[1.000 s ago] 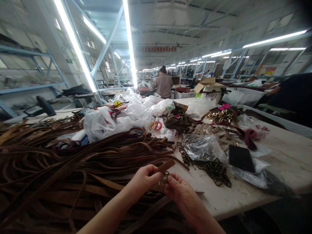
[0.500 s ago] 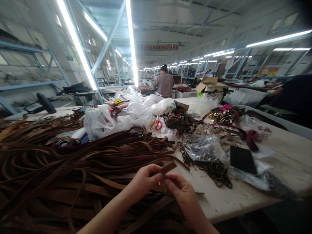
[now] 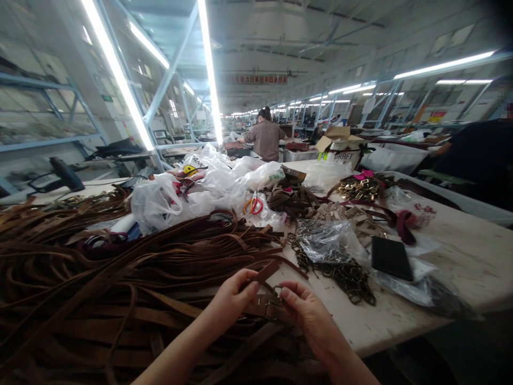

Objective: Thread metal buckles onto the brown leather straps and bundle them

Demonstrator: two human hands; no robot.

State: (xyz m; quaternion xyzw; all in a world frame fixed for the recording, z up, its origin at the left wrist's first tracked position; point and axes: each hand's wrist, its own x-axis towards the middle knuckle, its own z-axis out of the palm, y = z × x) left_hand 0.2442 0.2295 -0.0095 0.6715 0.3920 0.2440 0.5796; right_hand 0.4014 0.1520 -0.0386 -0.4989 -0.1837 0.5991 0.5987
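Note:
Brown leather straps [image 3: 160, 262] lie heaped across the left and front of the table. My left hand [image 3: 236, 293] is closed on the end of one leather strap [image 3: 266, 271], which sticks up past the fingers. Just to its right, my right hand [image 3: 298, 299] pinches a small metal buckle [image 3: 277, 290] between thumb and fingertips. The buckle is apart from the strap's end. Below the hands, more strap with metal fittings [image 3: 267, 307] shows in part. A pile of dark metal rings [image 3: 348, 280] lies to the right of my right hand.
Behind the straps stand white plastic bags [image 3: 212, 182] with red-and-orange-handled scissors [image 3: 253, 204]. To the right are a black flat case [image 3: 391, 258], clear plastic bags [image 3: 332, 240] and brass buckles [image 3: 356, 188]. One co-worker [image 3: 266, 136] stands farther back; another person [image 3: 481, 155] is at the right.
My hands have drawn apart; the right has moved slightly right with the buckle, and the left has shifted left with the strap. The whole view has shifted a little.

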